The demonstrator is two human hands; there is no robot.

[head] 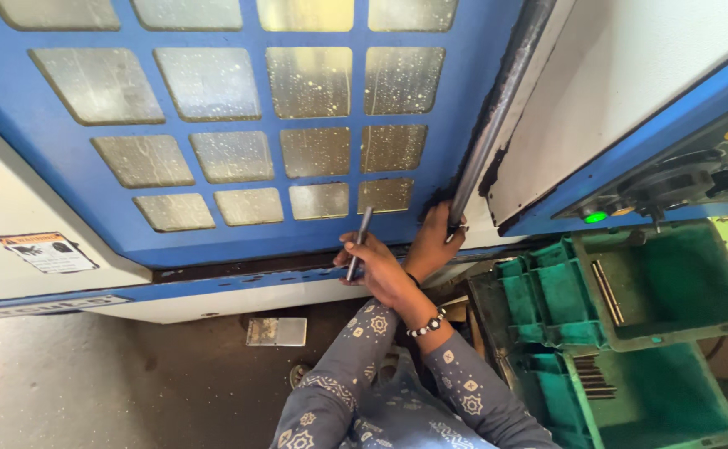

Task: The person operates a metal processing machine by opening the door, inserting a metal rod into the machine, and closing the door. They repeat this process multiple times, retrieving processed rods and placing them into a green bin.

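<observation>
Arms crossed: left hand (435,237) is closed around the door handle (497,100); right hand (372,268) grips a metal rod (358,243). The step appears to be working the blue door (64,175); shifting it calls for a steady sideways pull.

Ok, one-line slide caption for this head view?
Arms crossed, one hand grips the long metal door handle of the blue windowed machine door; the other hand holds a thin grey metal rod.

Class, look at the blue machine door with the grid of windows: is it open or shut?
Shut, apparently: the blue door meets the white panel with no visible opening, while one hand grips its bar handle.
</observation>
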